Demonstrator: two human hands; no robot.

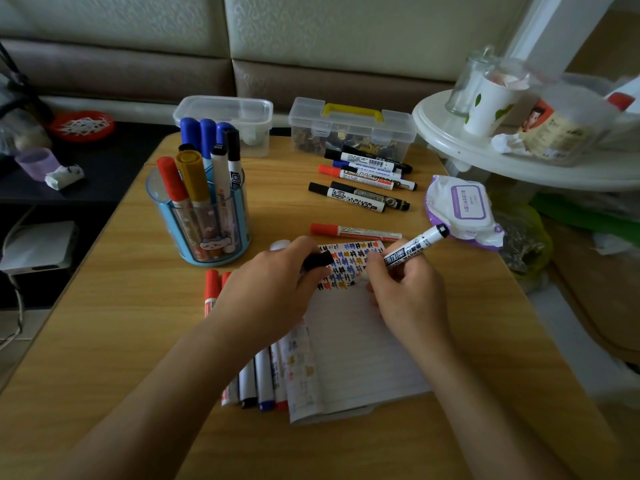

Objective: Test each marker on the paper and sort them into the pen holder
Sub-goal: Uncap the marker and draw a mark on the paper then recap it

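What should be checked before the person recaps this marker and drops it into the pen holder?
1. Black whiteboard marker gripped firmly in the right hand: ok.
2. Black cap off and ready, pinched in the left hand: ok.
3. Fresh test mark made on the paper: cannot tell; the tip is hidden behind the fingers, among many earlier marks.
4. Pen holder upright on the table: ok.
5. Room left in the pen holder: ok, probably; a gap shows at its near left rim.
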